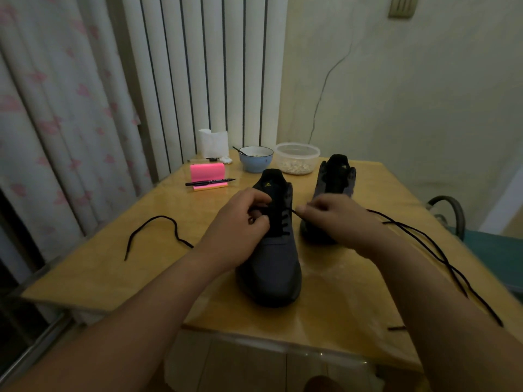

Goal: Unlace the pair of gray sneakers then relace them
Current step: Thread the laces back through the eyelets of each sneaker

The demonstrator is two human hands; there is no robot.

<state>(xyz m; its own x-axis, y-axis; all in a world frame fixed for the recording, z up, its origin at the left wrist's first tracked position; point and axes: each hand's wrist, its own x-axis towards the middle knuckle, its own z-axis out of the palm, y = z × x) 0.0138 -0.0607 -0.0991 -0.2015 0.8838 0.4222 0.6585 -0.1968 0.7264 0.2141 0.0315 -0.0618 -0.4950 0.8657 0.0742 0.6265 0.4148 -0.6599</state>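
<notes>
The near sneaker (271,267) sits mid-desk (141,264) toward the front edge, partly laced. Left hand (240,230) fingers are curled on the lace (291,211) at the eyelets, and the right hand (339,219) pinches a taut strand beside the shoe. The lace looks thin and floppy, so I'd grab near the stiff tip. The other sneaker (336,176) waits back right.

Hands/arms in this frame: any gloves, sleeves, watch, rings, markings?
All bare. Left hand and right hand: no gloves, no rings or watch visible. Left forearm and right forearm are uncovered as far as the frame shows; no sleeve, wristband or marking in view. Dim light, so fine detail could be missed.
</notes>
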